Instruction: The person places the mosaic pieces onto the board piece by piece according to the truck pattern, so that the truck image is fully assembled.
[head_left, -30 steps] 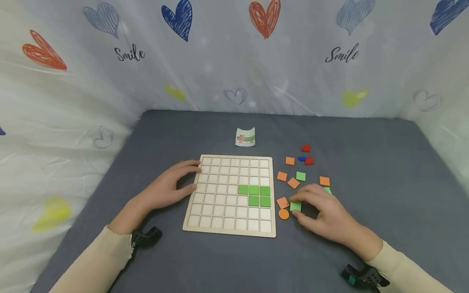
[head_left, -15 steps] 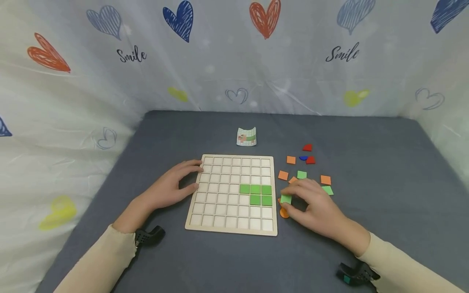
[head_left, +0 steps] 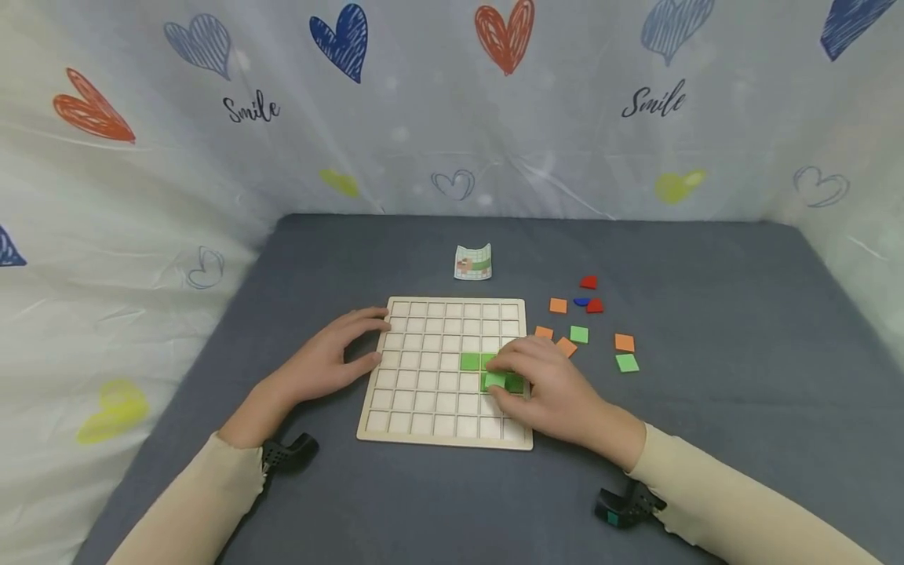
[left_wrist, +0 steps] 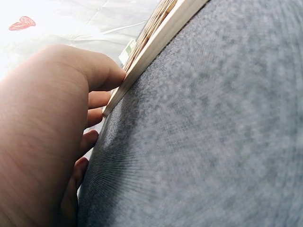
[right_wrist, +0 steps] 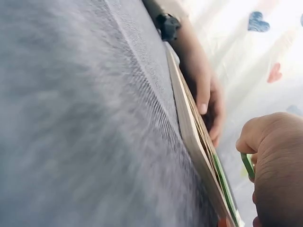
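My right hand (head_left: 561, 392) pinches a green square tile (head_left: 496, 380) between thumb and fingers, over the right part of the wooden grid board (head_left: 417, 402). In the right wrist view the tile (right_wrist: 247, 165) is edge-on, held above the board's surface. Several green tiles (head_left: 470, 362) lie in the grid's cells, some partly hidden by that hand. My left hand (head_left: 321, 361) rests at the board's left side, its fingertips and thumb touching the rim. Seen from the left wrist, the thumb (left_wrist: 106, 75) lies against the board's wooden edge (left_wrist: 147, 59).
Loose orange tiles (head_left: 625, 343) and green tiles (head_left: 627, 363) lie on the grey cloth right of the board. Farther back are two red pieces (head_left: 589, 282) and a blue piece (head_left: 581, 302). A small picture card (head_left: 472, 262) stands behind the board.
My right hand has carried the green tile leftward from among the loose pieces to over the board. The left hand has stayed at the board's edge.
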Tool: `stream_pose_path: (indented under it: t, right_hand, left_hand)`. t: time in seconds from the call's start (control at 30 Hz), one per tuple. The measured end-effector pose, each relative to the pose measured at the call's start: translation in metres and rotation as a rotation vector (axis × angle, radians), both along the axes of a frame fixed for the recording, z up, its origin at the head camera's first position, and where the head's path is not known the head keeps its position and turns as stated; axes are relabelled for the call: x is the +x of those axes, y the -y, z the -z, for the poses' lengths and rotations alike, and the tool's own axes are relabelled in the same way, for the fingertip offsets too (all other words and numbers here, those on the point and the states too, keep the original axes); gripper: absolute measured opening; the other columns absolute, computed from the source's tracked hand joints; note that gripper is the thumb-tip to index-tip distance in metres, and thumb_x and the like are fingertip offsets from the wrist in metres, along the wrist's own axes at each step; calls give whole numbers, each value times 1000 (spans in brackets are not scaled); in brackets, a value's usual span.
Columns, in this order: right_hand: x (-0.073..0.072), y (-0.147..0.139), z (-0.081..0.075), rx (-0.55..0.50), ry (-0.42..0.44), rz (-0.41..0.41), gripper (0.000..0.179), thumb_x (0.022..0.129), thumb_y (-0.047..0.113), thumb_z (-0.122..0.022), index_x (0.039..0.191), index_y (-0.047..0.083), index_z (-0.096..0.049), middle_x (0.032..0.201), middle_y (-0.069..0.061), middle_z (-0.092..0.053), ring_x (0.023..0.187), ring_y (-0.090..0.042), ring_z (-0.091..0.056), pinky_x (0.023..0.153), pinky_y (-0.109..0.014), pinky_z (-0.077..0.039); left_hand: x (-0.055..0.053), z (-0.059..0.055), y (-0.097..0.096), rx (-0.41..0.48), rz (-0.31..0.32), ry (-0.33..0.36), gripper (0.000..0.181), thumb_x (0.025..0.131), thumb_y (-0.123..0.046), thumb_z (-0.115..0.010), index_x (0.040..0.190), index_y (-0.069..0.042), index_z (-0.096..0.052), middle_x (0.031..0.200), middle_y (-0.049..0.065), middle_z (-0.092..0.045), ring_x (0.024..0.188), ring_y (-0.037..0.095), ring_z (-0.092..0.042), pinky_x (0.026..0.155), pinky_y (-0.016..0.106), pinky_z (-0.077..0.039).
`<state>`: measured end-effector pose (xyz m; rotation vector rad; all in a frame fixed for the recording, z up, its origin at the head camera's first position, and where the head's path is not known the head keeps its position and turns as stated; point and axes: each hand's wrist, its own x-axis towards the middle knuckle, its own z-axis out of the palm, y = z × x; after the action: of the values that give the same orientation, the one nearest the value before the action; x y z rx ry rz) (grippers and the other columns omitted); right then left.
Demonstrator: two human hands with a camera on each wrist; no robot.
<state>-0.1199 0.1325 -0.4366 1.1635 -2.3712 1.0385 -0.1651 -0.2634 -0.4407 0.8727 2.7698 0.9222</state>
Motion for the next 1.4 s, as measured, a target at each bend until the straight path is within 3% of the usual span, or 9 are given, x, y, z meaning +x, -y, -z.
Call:
stream_pose_path:
  t: [0.17, 0.47, 0.73, 1.17, 1.4]
  right_hand:
    - [-8, 18, -2, 14, -6, -24, 21, 91, 15, -87, 111, 11, -82, 106, 4, -73, 100, -15, -64, 89, -39, -51]
    - [-26, 40, -2, 152, 49, -29, 17, 98, 20, -82, 113, 13, -83, 108, 3, -74, 100, -16, -65, 92, -37, -55]
    - [-39, 56, -3, 167, 62, -51, 17, 99, 21, -82, 114, 12, -83, 106, 3, -74, 97, -15, -64, 89, -36, -55]
    - [-43, 59, 0, 187, 69, -67, 16, 98, 19, -83, 113, 13, -83, 104, 4, -73, 96, -14, -64, 88, -35, -55]
    - [-43, 59, 0, 180, 49, -60, 17, 99, 20, -82, 114, 12, -83, 105, 3, -72, 96, -15, -64, 90, -37, -55]
  left_hand:
    - [-1, 2, 0, 3, 3, -2, 49, 110, -36, -70, 156, -21, -59, 174, 4, -39, 162, 35, -31, 125, 67, -32]
    - [1, -1, 0, 4, -4, 4, 48, 109, -34, -72, 154, -21, -61, 173, 5, -40, 162, 37, -31, 126, 68, -30]
    - [-1, 1, 1, 4, 3, 8, 51, 109, -34, -72, 156, -20, -59, 173, 5, -40, 161, 36, -33, 125, 66, -33]
    - [3, 2, 0, -1, -8, 13, 49, 110, -36, -70, 155, -22, -59, 173, 4, -39, 162, 35, -31, 125, 66, -33]
    - [1, 0, 0, 13, 3, -14, 50, 109, -31, -72, 156, -18, -60, 172, 8, -42, 160, 38, -34, 123, 67, -35]
